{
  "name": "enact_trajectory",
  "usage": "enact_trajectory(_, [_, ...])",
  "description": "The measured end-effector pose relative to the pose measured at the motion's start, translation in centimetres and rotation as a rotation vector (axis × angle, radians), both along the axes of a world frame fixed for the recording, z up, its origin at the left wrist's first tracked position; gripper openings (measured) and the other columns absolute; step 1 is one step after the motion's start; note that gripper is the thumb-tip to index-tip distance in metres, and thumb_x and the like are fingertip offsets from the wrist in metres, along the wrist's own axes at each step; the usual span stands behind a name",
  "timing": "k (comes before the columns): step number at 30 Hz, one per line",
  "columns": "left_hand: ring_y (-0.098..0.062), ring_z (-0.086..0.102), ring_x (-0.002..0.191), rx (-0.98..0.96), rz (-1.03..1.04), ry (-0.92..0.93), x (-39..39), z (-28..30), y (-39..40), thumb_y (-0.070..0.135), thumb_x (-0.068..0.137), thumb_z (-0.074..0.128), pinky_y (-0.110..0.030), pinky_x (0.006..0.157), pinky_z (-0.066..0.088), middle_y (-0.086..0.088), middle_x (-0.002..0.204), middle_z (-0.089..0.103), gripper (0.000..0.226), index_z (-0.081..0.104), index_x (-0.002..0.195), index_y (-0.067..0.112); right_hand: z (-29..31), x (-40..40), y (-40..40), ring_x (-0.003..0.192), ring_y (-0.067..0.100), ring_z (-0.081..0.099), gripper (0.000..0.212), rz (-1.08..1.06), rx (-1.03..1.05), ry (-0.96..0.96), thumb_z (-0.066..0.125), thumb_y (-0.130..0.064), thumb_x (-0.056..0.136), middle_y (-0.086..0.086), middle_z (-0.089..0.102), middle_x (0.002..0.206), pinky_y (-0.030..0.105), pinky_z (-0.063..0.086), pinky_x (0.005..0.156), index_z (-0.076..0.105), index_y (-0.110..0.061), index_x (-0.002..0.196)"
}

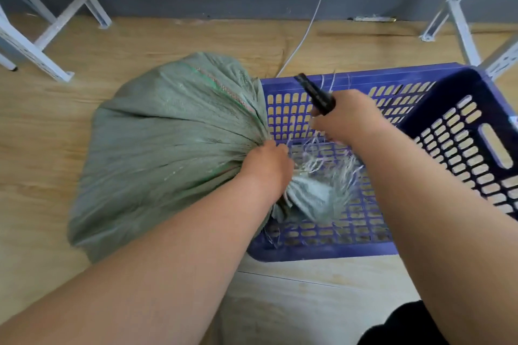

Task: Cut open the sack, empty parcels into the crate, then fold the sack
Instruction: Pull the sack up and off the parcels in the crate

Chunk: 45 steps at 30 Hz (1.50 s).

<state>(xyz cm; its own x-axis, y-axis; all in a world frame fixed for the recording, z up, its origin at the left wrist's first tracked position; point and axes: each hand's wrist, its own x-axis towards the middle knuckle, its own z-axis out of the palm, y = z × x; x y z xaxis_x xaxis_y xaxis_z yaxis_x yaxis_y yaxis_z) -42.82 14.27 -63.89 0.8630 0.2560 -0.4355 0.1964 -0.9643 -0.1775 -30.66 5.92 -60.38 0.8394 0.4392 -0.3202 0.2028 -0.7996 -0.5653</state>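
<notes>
sack (pixel 168 148) centre-left, full, gathered neck over crate | crate (pixel 406 244) right, blue | left hand (pixel 266 168) clenched round sack neck, centre | right hand (pixel 347 117) fisted on black cutter (pixel 316 94), blade hidden | risk: blade near left fingers, slip could nick them; frayed strands may snag

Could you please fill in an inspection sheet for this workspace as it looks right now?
Surface: wood-look floor, bare where visible.
Job's things: green woven sack, full, neck bunched over the blue crate; no parcels seen in the crate.
Clutter: frayed sack strands over the crate floor.
Grips: left hand grips the sack neck; right hand holds a black-handled cutter.
Cables: white cable runs down the wall to the floor.
Surroundings: white metal frame legs, grey skirting.
</notes>
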Motion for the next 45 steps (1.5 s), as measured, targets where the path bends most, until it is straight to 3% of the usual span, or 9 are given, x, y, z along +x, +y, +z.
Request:
enact_trajectory(6, [-0.034,0.06,0.106,-0.075,0.002,0.142,-0.2,1.0,1.1,-0.003,0.083,0.055,-0.036,0.086,0.052,-0.016,0.121,0.058,0.038,0.064,0.119,0.009,-4.7,-2.4,0.9,0.082,0.033,0.07,0.034,0.055,0.051,0.274,0.057,-0.009,0.084,0.016,0.07,0.09,0.042,0.059,0.075,0.06,-0.013,0.118])
enact_trajectory(11, [-0.032,0.056,0.116,-0.135,0.038,0.065,-0.1,1.5,1.1,0.0,0.086,0.054,-0.037,0.088,0.049,-0.01,0.128,0.056,0.044,0.059,0.128,0.016,-5.6,-2.6,0.1,0.038,0.016,0.05,0.032,0.022,-0.074,0.613,0.052,-0.001,0.089,0.01,0.056,0.059,0.022,0.046,0.045,0.052,-0.007,0.12])
enact_trajectory(14, [-0.026,0.052,0.12,-0.279,0.083,0.076,-0.1,2.0,1.8,0.017,0.086,0.067,-0.035,0.092,0.049,-0.003,0.135,0.051,0.052,0.052,0.135,0.027,-6.3,-2.6,-1.3,0.036,0.017,0.044,0.028,-0.008,-0.237,0.755,0.043,0.001,0.093,0.01,0.049,0.053,0.018,0.038,0.037,0.04,-0.003,0.121])
enact_trajectory(17, [-0.025,0.053,0.116,-0.322,0.125,-0.014,0.1,2.8,1.9,0.041,0.078,0.075,-0.035,0.09,0.047,-0.002,0.132,0.047,0.062,0.052,0.133,0.024,-6.9,-0.9,-1.5,0.052,0.021,0.051,0.032,-0.094,-0.175,0.564,0.049,-0.005,0.093,0.013,0.055,0.063,0.028,0.046,0.051,0.048,0.003,0.124])
enact_trajectory(20, [-0.025,0.057,0.106,-0.272,0.214,-0.205,0.2,1.9,1.4,0.031,0.079,0.076,-0.038,0.084,0.05,-0.005,0.128,0.045,0.064,0.044,0.132,0.017,-6.4,0.5,-0.9,0.084,0.03,0.067,0.027,-0.116,0.074,0.171,0.055,-0.014,0.091,0.013,0.068,0.093,0.042,0.057,0.074,0.061,-0.009,0.117])
enact_trajectory(22, [-0.026,0.058,0.102,-0.186,0.187,-0.195,0.0,0.8,1.0,0.018,0.083,0.073,-0.039,0.079,0.051,-0.008,0.126,0.046,0.061,0.042,0.135,0.013,-6.1,0.7,0.0,0.083,0.025,0.063,0.026,-0.005,0.121,0.035,0.054,-0.011,0.09,0.007,0.065,0.095,0.033,0.052,0.064,0.062,-0.015,0.115])
enact_trajectory(31, [-0.032,0.057,0.108,-0.071,0.136,-0.101,0.3,0.7,0.5,0.012,0.092,0.06,-0.04,0.083,0.051,-0.011,0.124,0.046,0.04,0.051,0.13,0.009,-6.2,3.4,3.7,0.115,0.029,0.053,0.06,0.494,-0.42,-0.365,0.057,0.002,0.085,-0.001,0.037,0.141,0.043,0.052,0.072,0.046,-0.025,0.138])
enact_trajectory(38, [-0.031,0.057,0.106,-0.033,0.147,-0.108,0.4,0.5,0.3,0.008,0.093,0.054,-0.038,0.074,0.048,-0.012,0.126,0.044,0.037,0.051,0.13,0.009,-6.9,5.4,3.4,0.123,0.033,0.045,0.058,0.505,-0.635,-0.442,0.06,-0.005,0.088,0.009,0.033,0.142,0.045,0.048,0.076,0.043,-0.022,0.141])
enact_trajectory(45, [-0.031,0.058,0.1,0.023,0.195,-0.088,1.2,0.6,-0.4,-0.001,0.088,0.056,-0.036,0.065,0.041,-0.011,0.119,0.048,0.036,0.056,0.122,0.009,-9.5,5.7,-1.4,0.106,0.031,0.059,0.049,0.342,-0.835,-0.182,0.046,-0.007,0.094,0.013,0.051,0.134,0.036,0.043,0.071,0.045,-0.016,0.141])
